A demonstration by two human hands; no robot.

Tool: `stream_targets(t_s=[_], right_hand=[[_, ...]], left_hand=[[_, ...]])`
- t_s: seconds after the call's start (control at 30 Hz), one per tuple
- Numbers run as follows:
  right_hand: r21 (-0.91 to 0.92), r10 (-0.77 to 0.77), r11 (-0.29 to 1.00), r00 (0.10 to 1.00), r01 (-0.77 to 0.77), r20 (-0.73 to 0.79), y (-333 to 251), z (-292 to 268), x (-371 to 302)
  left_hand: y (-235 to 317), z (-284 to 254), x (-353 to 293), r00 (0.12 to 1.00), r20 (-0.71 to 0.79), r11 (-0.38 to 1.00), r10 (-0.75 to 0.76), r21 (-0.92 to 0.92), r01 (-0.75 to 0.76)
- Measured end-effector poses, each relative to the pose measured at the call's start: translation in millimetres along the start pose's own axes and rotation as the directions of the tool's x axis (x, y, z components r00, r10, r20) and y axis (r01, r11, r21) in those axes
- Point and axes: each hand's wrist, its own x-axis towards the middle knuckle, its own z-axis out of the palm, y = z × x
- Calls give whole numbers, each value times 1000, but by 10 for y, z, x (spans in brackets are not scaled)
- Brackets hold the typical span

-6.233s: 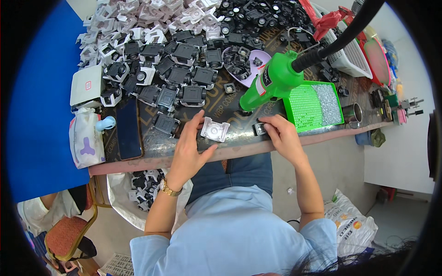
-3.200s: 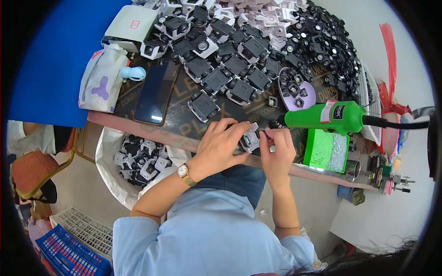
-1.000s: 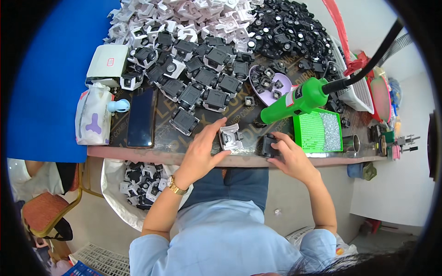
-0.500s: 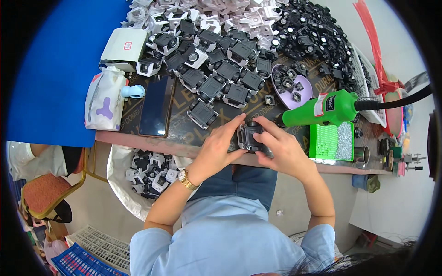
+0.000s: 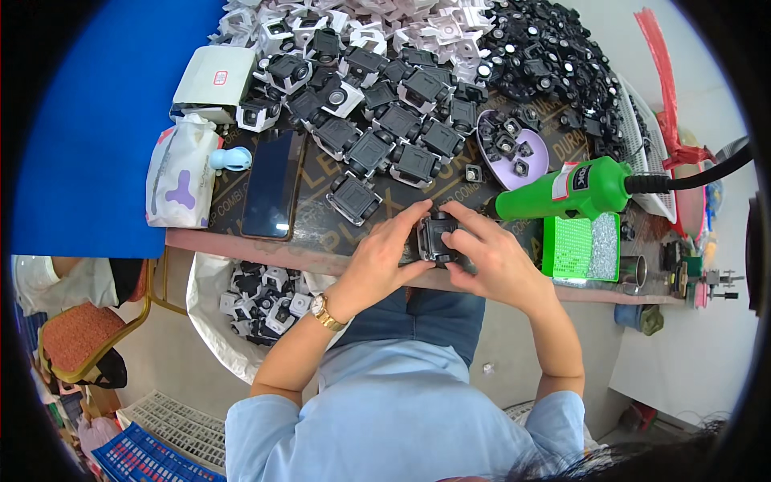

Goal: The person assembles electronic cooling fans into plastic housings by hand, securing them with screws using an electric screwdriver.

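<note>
Near the front edge of the table, a small boxy black plastic assembly (image 5: 434, 239) with a pale rim sits between my two hands. My left hand (image 5: 377, 253) grips its left side, thumb at the near end and fingers at the far end. On the other side, my right hand (image 5: 496, 261) closes around it, with a finger resting on its top. Just right of my right hand lies a green electric screwdriver (image 5: 562, 191) with a black cord. Several similar black-and-white assemblies (image 5: 353, 198) are grouped beyond my hands.
White plastic parts (image 5: 434, 28) and small black parts (image 5: 554, 64) are heaped at the back. A purple dish (image 5: 536, 170) and a green tray (image 5: 560, 249) with screws stand right. Left are a phone (image 5: 271, 189), a wipes pack (image 5: 178, 177) and a white box (image 5: 210, 79).
Both hands keep their hold on the black assembly. The right fingers have shifted very slightly on it; the whole view has moved a little.
</note>
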Motion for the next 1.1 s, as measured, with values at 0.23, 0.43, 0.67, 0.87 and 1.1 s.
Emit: stream_targets(t_s=[0.23, 0.43, 0.67, 0.87, 1.1], right_hand=[[-137, -58, 988, 998, 63, 40, -22, 1, 30], [-146, -154, 982, 951, 118, -269, 45, 180, -211], [-49, 105, 986, 829, -157, -549, 317, 451, -793], [-178, 5, 975, 816, -133, -578, 281, 557, -668], [-126, 54, 977, 775, -171, -630, 314, 583, -702]], left_hand=[[-17, -29, 9, 998, 15, 995, 68, 68, -69], [14, 2, -19, 992, 27, 975, 125, 182, -128], [246, -692, 106, 961, -250, 956, 117, 289, -41], [-180, -1555, 1013, 901, -393, 804, 183, 588, 93], [-477, -1741, 1394, 942, -240, 653, 236, 757, 29]])
